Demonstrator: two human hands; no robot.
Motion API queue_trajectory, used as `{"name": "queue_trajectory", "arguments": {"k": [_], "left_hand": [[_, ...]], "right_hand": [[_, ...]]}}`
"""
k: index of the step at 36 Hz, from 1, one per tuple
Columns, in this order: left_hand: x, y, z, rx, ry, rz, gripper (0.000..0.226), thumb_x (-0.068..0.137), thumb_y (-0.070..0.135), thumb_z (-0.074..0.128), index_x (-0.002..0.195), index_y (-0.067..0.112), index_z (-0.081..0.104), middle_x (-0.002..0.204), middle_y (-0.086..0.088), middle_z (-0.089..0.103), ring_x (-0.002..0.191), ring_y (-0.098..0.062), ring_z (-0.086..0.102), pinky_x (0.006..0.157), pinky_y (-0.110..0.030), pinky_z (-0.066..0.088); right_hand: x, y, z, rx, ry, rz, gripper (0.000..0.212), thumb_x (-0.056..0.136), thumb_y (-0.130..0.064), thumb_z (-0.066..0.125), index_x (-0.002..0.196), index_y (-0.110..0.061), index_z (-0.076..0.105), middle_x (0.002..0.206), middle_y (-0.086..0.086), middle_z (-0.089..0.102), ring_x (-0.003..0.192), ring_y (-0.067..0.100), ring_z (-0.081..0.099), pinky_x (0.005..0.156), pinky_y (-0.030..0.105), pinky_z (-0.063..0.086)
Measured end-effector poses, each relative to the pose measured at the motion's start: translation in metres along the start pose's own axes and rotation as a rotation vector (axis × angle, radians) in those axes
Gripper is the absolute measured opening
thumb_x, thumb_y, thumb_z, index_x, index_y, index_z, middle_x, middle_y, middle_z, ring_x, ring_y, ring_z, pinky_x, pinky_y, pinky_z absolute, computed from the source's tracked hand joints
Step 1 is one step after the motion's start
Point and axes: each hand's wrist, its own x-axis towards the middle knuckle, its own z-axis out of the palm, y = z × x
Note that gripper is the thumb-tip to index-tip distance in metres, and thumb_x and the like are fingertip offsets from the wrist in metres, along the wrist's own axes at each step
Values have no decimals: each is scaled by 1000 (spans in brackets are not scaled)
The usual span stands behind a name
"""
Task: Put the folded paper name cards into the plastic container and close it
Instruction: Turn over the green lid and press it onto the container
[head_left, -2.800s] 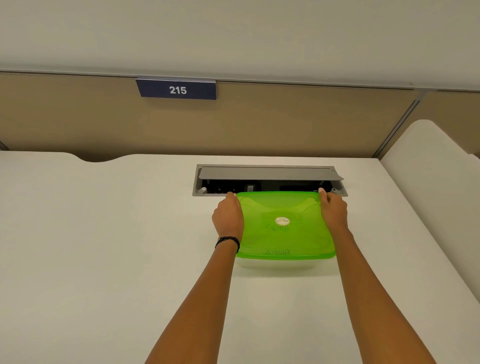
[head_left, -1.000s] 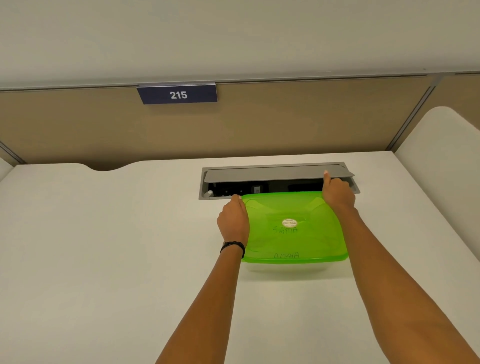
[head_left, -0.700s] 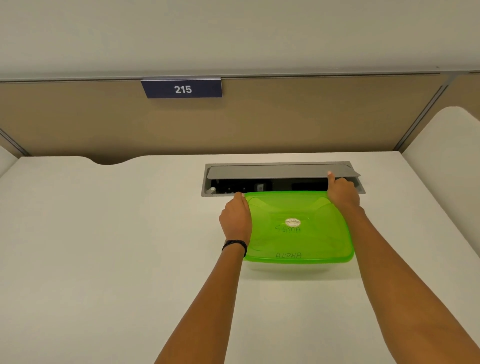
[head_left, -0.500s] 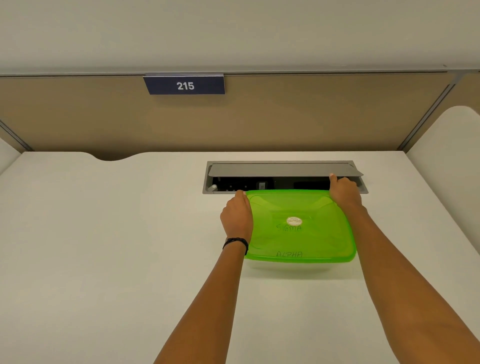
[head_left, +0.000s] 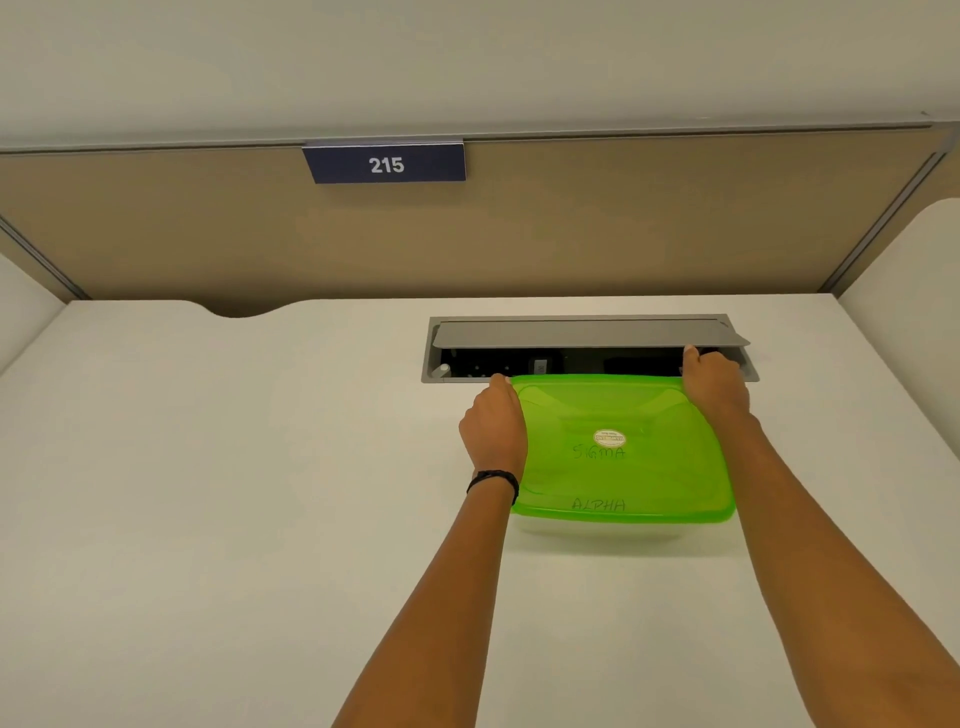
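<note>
Plastic container (head_left: 623, 525) sits on white worktop (head_left: 208, 493), just in front of grey cable hatch (head_left: 587, 332) with flap raised. Green lid (head_left: 618, 467) on top, handwritten "SIGMA" and "ALPHA" plus round sticker (head_left: 609, 438) showing. Left hand (head_left: 493, 431) curled over lid's left edge near far corner, fingers closed down on rim; black band (head_left: 493, 480) on wrist. Right hand (head_left: 714, 382) pressed on far right corner, fingers bent over edge. Name cards not distinguishable through lid. Blue plate "215" (head_left: 385, 163) on partition behind.
</note>
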Motion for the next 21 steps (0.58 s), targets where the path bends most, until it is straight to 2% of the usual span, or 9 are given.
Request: {"name": "queue_trajectory", "arguments": {"k": [7,13,21], "left_hand": [[-1,-1,0,5,16,1,31,103,21,25,106,6,52,90,-15,68,79,-32,63,58,-33,34],[-1,-1,0,-13,36,9,28,102,18,27,108,6,51,87,-15,68,76,-32,62,56,-31,33],[-1,-2,2,-36,53,15,25,102,17,30,105,5,52,87,-15,67,75,-33,62,57,-33,35]], "right_hand": [[-29,11,-4,-41,103,-45,55,101,-33,25,98,9,60,110,31,59,100,45,56,83,45,45],[-69,37,-4,-69,204,11,47,100,-26,26,98,6,60,100,31,62,93,46,57,78,44,46],[-106,57,2,-15,332,65,44,99,-23,30,81,6,58,81,30,63,76,45,59,64,39,42]]}}
